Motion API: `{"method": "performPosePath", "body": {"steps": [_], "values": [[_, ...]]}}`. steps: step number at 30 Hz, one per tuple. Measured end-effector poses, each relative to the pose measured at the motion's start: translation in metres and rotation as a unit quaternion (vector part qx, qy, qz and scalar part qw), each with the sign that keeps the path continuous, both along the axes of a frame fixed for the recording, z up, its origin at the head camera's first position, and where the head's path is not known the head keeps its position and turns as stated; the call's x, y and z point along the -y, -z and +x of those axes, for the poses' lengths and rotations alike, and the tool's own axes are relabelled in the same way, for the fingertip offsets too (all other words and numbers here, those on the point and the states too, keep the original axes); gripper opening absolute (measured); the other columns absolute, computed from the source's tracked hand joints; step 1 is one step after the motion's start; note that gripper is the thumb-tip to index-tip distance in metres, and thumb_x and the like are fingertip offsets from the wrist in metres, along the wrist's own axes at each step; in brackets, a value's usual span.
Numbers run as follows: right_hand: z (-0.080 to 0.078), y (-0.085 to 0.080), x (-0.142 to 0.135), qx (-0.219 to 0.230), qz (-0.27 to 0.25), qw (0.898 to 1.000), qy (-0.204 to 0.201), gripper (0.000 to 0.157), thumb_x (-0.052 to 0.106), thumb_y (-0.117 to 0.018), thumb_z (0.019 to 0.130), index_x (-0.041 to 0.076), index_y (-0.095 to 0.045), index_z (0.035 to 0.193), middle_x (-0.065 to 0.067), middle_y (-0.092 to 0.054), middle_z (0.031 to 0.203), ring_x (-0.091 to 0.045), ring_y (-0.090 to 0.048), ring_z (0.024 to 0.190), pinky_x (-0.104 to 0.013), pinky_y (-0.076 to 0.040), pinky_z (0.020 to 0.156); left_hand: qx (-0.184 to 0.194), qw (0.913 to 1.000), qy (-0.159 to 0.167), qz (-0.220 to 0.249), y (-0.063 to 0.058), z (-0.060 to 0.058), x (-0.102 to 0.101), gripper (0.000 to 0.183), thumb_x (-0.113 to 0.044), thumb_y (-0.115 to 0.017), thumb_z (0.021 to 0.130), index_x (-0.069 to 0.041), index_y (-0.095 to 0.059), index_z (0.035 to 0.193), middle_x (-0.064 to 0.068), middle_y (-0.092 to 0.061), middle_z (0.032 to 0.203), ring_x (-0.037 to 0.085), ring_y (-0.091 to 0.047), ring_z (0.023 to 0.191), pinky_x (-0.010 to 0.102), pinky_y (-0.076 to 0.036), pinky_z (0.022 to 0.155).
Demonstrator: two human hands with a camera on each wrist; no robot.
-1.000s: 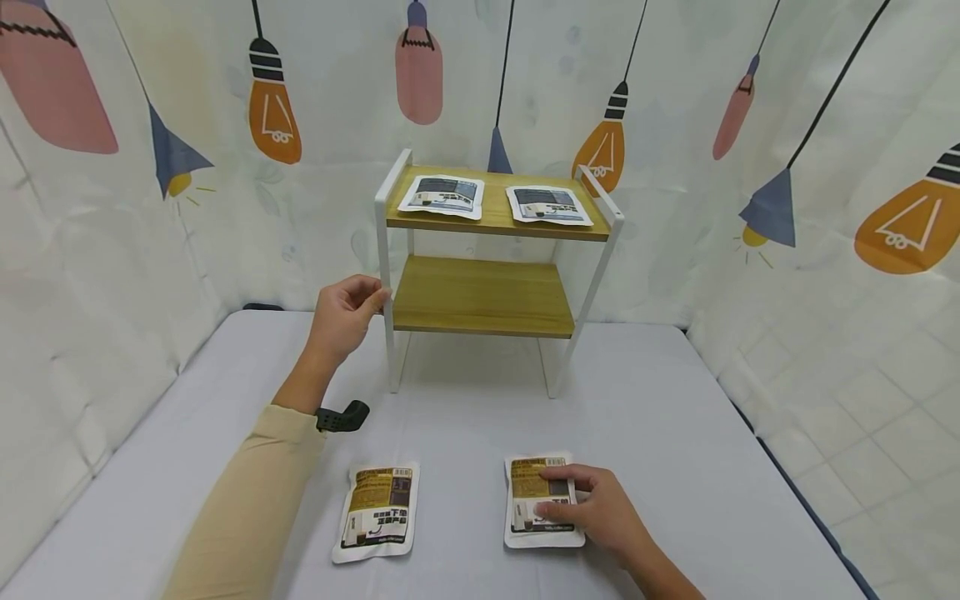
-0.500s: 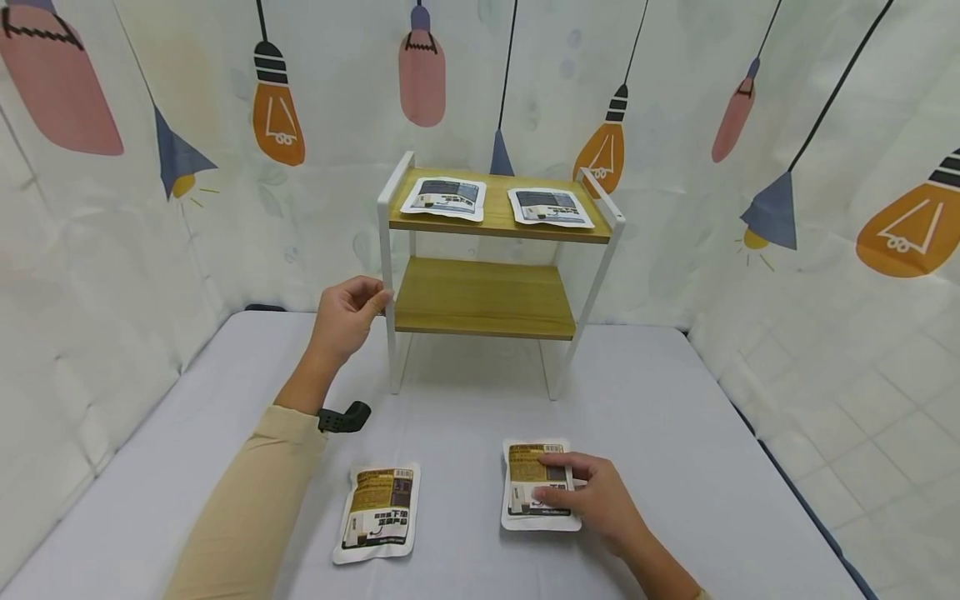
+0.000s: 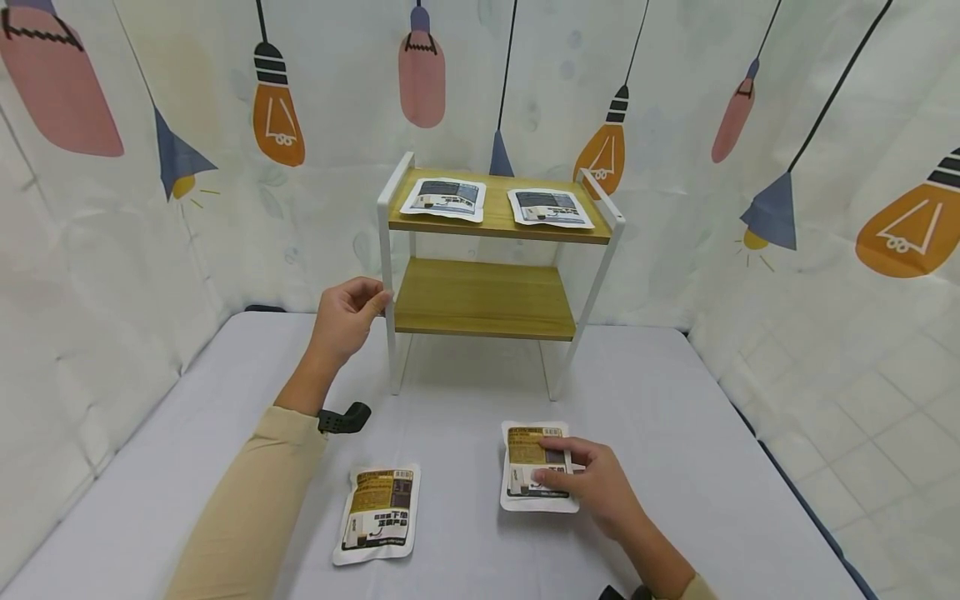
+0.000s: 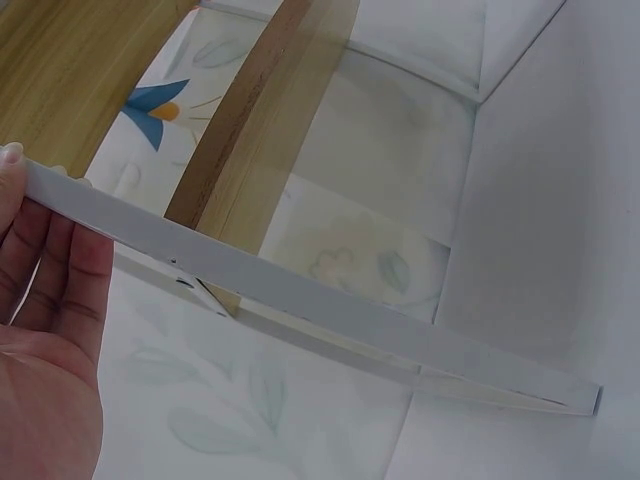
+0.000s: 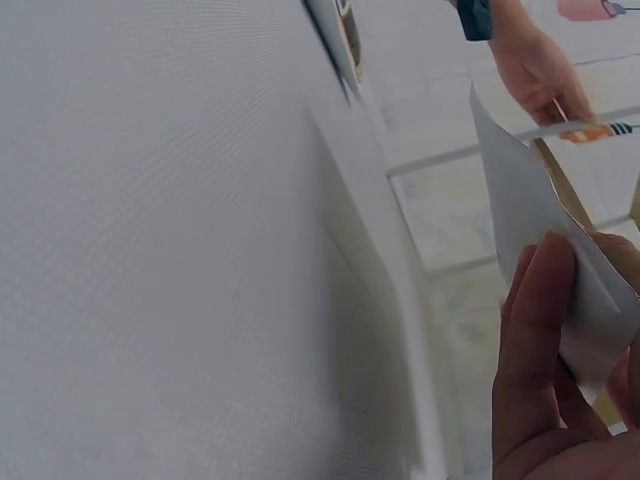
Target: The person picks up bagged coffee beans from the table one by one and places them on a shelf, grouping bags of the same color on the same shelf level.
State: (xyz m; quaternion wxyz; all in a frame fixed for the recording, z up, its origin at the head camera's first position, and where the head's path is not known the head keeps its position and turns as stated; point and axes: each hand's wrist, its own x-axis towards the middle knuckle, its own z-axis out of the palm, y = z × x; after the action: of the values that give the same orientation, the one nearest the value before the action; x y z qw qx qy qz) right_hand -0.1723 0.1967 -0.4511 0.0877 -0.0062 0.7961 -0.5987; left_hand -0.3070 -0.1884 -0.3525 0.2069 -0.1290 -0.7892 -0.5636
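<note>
My left hand grips the left front leg of a small two-tier shelf rack, thumb on one side and fingers behind. The rack has white metal sides and wooden boards. With thumb and fingers my right hand pinches the right edge of a flat white-edged food pouch, its brown and white label facing up. The right wrist view shows the plain back of that pouch held clear of the tabletop. A similar pouch lies on the table to the left.
Two pouches with blue-grey labels, one left and one right, lie on the rack's upper board. Below is the bare lower board. White cloth covers the table; a lamp-printed curtain hangs behind.
My right hand has lifted the pouch off the table and moved it forward, towards the rack. The left hand keeps its grip on the rack leg.
</note>
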Motion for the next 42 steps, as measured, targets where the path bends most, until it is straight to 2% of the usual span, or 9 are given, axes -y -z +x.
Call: {"method": "performPosePath", "body": {"steps": [13, 22, 34, 42], "values": [[-0.01, -0.013, 0.006, -0.013, -0.001, 1.0, 0.003, 0.054, 0.019, -0.092, 0.075, 0.016, -0.074, 0.125, -0.013, -0.066, 0.126, -0.019, -0.063, 0.098, -0.024, -0.057, 0.074, 0.01, 0.9999, -0.004, -0.008, 0.001, -0.001, 0.0, 0.034, -0.035, -0.067, 0.1, -0.002, -0.07, 0.11, 0.007, -0.067, 0.095, 0.015, -0.063, 0.086, 0.016, -0.056, 0.079], [-0.017, -0.018, 0.006, -0.025, -0.023, 0.999, -0.011, 0.055, 0.016, -0.09, 0.078, 0.011, -0.072, 0.129, -0.018, -0.066, 0.122, -0.019, -0.066, 0.093, -0.025, -0.059, 0.072, 0.006, 1.0, -0.003, -0.006, 0.0, -0.001, 0.0, 0.033, -0.034, -0.067, 0.1, -0.002, -0.07, 0.109, 0.008, -0.067, 0.095, 0.018, -0.062, 0.086, 0.015, -0.055, 0.077], [-0.03, -0.027, 0.009, -0.026, -0.033, 0.999, 0.006, 0.047, 0.012, -0.09, 0.078, 0.012, -0.075, 0.122, -0.017, -0.067, 0.122, -0.021, -0.068, 0.091, -0.026, -0.059, 0.073, 0.006, 0.9999, -0.006, -0.008, 0.0, -0.001, 0.001, 0.035, -0.035, -0.066, 0.1, -0.001, -0.07, 0.111, 0.011, -0.068, 0.097, 0.029, -0.064, 0.091, 0.014, -0.055, 0.078], [-0.036, -0.033, 0.009, -0.039, -0.021, 0.999, 0.007, 0.047, 0.016, -0.089, 0.08, 0.014, -0.074, 0.124, -0.016, -0.065, 0.126, -0.021, -0.068, 0.094, -0.025, -0.059, 0.073, 0.013, 0.9999, -0.007, 0.002, -0.001, 0.0, -0.001, 0.033, -0.033, -0.068, 0.099, -0.002, -0.07, 0.11, 0.009, -0.069, 0.096, 0.019, -0.063, 0.087, 0.015, -0.055, 0.078]]}}
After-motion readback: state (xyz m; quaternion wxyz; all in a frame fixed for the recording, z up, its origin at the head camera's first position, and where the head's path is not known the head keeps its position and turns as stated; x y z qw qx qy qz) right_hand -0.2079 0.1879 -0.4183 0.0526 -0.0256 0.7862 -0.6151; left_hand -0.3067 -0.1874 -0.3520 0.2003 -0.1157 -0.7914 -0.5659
